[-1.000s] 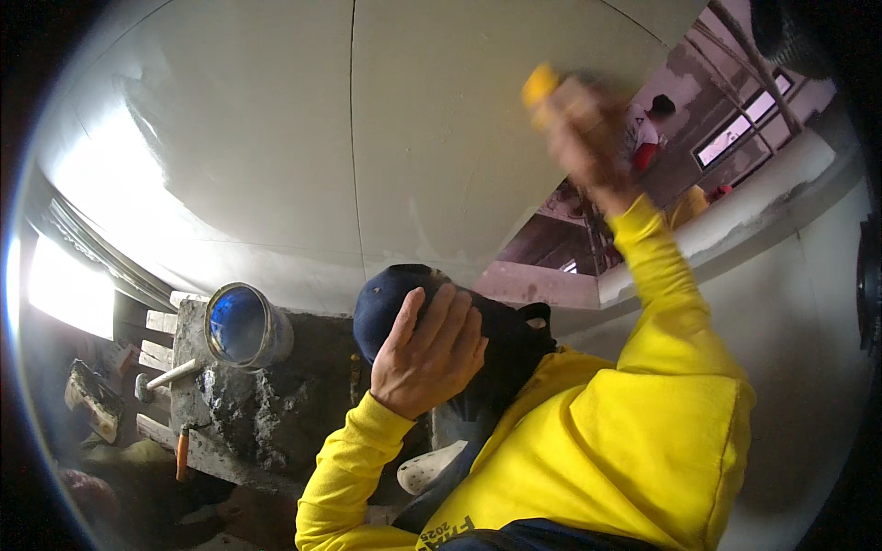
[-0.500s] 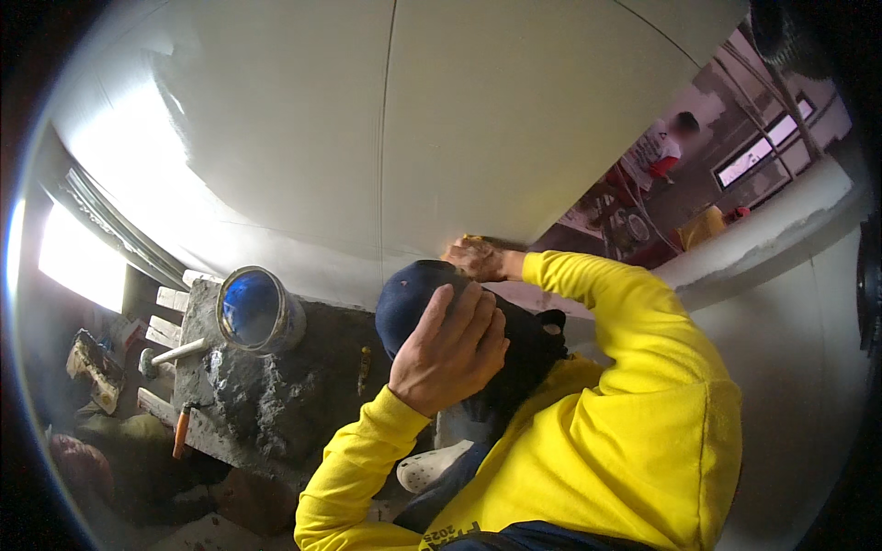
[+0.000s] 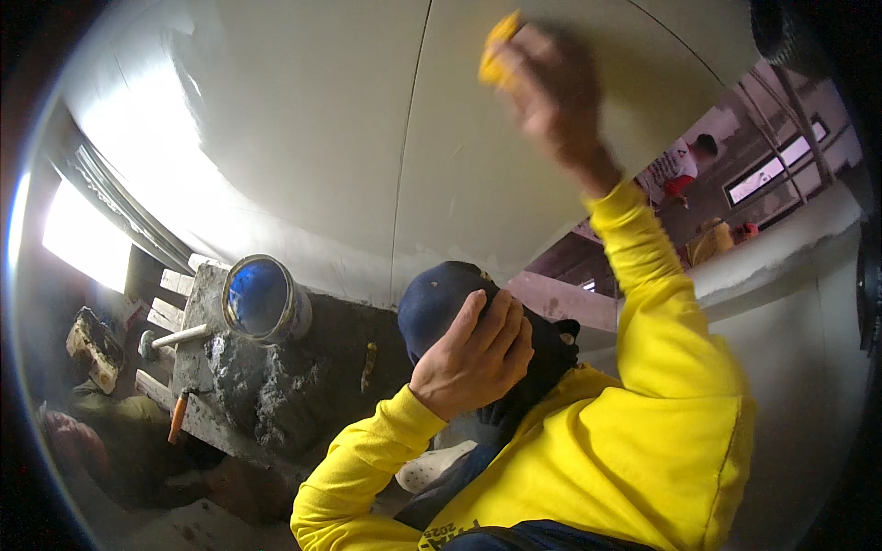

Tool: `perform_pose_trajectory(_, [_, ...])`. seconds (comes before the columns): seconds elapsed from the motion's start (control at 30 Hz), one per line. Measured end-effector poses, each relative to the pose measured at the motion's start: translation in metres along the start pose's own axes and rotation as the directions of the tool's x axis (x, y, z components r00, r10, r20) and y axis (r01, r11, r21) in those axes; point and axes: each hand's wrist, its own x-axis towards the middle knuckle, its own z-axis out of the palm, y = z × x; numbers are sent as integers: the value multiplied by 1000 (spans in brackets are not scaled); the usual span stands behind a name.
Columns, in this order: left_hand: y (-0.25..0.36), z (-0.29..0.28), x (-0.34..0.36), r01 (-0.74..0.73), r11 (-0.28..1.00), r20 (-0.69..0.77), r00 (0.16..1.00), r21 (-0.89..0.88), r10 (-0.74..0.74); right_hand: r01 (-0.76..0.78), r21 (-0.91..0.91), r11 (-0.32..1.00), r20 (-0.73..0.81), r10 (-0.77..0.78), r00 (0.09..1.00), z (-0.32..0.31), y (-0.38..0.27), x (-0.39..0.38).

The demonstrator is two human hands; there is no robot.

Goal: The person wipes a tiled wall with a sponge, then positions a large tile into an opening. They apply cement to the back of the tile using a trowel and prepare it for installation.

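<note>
My right hand, smeared by motion, is raised high against the pale wall panel. Its fingers are closed around a yellow block, whose exact kind I cannot make out. Whether the block touches the panel is unclear. My left hand lies cupped over the side of a navy cap, fingers stretched out and slightly apart. A dark vertical seam runs down the panel to the left of the raised hand.
A bucket, blue inside, stands on a mortar-covered platform. A hammer and an orange-handled tool lie at its left edge. Through an opening at right, a person is in the background beyond a curved ledge.
My right hand has swung up the panel from near the cap with the yellow block, and the arm has straightened upward. The left hand stays on the cap. The whole view has shifted slightly.
</note>
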Motion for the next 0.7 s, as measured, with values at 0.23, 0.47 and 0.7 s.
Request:
perform_pose_trajectory(0.23, [4,-5,4,12,999,-16,1000,-31,-13,265,312,912,725,-409,554,131,-133,-302])
perform_pose_trajectory(0.47, [-6,-13,-9,64,997,20,998,-40,-63,568,-32,822,448,-496,744,69,-79,-159])
perform_pose_trajectory(0.7, [-3,0,-3,41,998,-7,999,-45,-41,100,-165,981,-100,-117,988,-52,30,-3])
